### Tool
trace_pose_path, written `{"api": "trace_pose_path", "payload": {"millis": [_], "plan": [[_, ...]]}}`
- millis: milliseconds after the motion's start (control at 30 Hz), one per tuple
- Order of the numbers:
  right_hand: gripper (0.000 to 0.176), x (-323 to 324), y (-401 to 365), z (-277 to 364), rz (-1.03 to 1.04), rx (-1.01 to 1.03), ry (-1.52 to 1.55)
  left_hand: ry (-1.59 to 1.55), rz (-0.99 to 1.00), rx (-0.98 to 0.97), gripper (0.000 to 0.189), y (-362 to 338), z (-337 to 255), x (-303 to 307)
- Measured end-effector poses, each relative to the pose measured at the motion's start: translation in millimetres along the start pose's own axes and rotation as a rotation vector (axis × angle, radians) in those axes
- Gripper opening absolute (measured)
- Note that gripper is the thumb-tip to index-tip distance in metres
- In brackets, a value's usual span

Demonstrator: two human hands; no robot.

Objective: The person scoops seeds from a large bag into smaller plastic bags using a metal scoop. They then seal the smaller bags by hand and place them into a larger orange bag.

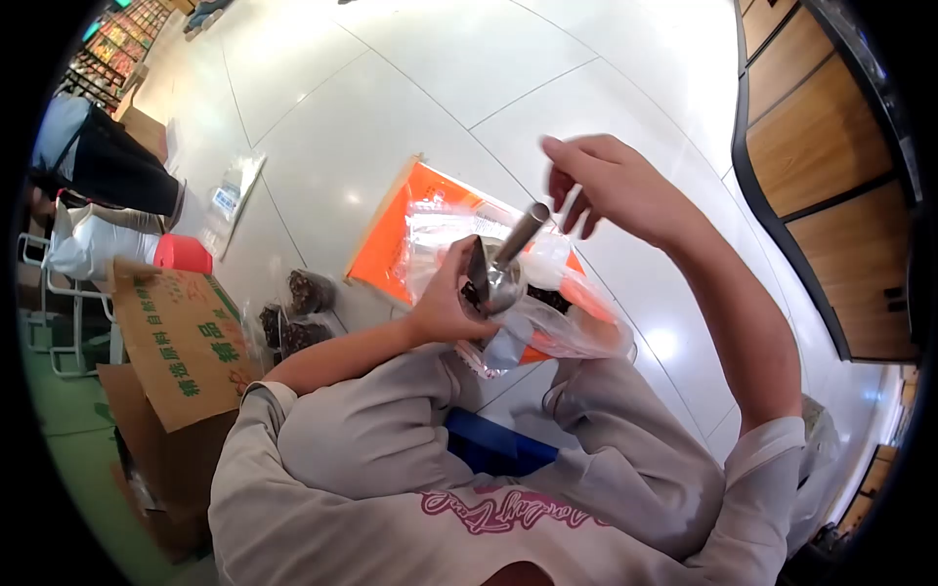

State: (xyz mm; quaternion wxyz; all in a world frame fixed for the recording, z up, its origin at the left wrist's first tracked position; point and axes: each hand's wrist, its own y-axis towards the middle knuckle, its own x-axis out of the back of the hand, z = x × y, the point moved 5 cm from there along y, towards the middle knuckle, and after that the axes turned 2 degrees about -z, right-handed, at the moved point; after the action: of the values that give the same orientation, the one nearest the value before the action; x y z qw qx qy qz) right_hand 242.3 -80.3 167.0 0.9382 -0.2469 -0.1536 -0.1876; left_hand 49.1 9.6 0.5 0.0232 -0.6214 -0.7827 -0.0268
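A metal scoop point(505, 281) is in my left hand point(445, 305), with its round tubular handle tilted up and to the right. The fingers of that hand wrap round the bowl end, where some dark material shows. Just above and right of the handle, my right hand point(608, 186) is held in the air, fingers loosely bent and apart, with nothing in it. Below both hands lies an orange and white bag point(383, 244) with clear plastic point(557, 327) over it. Dark contents show through part of the plastic.
Clear bags of dark chunks point(305, 313) sit at the left, by an open cardboard box point(181, 342). A flat clear packet point(233, 200) lies on the tiled floor. A blue object point(498, 444) is between my legs. Wooden cabinets point(821, 166) line the right. Another person point(107, 146) is at far left.
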Motion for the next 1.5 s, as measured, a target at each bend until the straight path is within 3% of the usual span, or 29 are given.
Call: {"api": "trace_pose_path", "payload": {"millis": [33,167,233,267,300,333,367,433,467,500,533,567,633,700,867,1133,1200,1367,1433,1500], "plan": [[0.049,7,2,-17,-0.008,-0.056,-0.07,-0.041,-0.035,-0.02,0.111,0,-7,2],[0.035,-44,7,-102,0.491,-0.267,-0.502,0.149,-0.094,-0.173,0.115,-2,-53,47],[0.046,-99,16,-192,0.643,-0.179,-0.769,0.168,-0.069,-0.183,0.121,-7,-95,57],[0.055,-113,0,-187,0.615,-0.086,-0.738,0.331,-0.059,-0.264,0.123,-7,-117,64],[0.064,-131,9,-215,0.551,-0.173,-0.678,0.495,-0.054,-0.356,0.126,-6,-140,65],[0.066,-148,19,-243,0.401,-0.102,-0.52,0.382,-0.134,-0.298,0.104,-1,-165,60],[0.066,-161,20,-254,0.387,-0.093,-0.521,0.442,-0.162,-0.362,0.101,-1,-184,59],[0.056,-176,19,-240,0.143,0.154,-0.359,0.288,-0.177,-0.329,0.101,4,-206,61],[0.056,-184,17,-235,0.141,0.166,-0.358,0.138,-0.193,-0.178,0.101,3,-219,56],[0.046,-197,15,-224,0.287,0.101,-0.458,0.314,-0.13,-0.376,0.101,7,-240,58],[0.037,-211,8,-219,0.438,0.028,-0.559,0.342,-0.121,-0.386,0.101,9,-253,59],[0.029,-235,1,-218,0.425,0.368,-0.771,0.359,-0.119,-0.397,0.101,10,-263,56],[0.018,-259,-43,-192,0.452,0.482,-0.851,0.256,-0.179,-0.312,0.102,7,-277,48],[0.017,-281,-72,-215,0.552,0.515,-0.94,0.247,-0.191,-0.295,0.102,3,-289,33],[0.017,-292,-81,-233,0.51,0.554,-0.86,0.201,-0.245,-0.262,0.099,-5,-293,-1],[0.021,-297,-92,-243,0.524,0.516,-0.88,0.13,-0.212,-0.248,0.101,8,-275,-26],[0.029,-304,-97,-254,0.651,0.489,-0.957,0.148,-0.213,-0.26,0.101,18,-267,-27],[0.049,-303,-89,-246,0.679,0.334,-0.955,0.331,-0.227,-0.332,0.102,42,-268,-30],[0.059,-278,-82,-220,0.639,0.202,-0.785,0.363,-0.195,-0.346,0.102,46,-271,-36],[0.067,-260,-67,-211,0.601,0.223,-0.709,0.38,-0.186,-0.384,0.101,51,-267,-35]]}}
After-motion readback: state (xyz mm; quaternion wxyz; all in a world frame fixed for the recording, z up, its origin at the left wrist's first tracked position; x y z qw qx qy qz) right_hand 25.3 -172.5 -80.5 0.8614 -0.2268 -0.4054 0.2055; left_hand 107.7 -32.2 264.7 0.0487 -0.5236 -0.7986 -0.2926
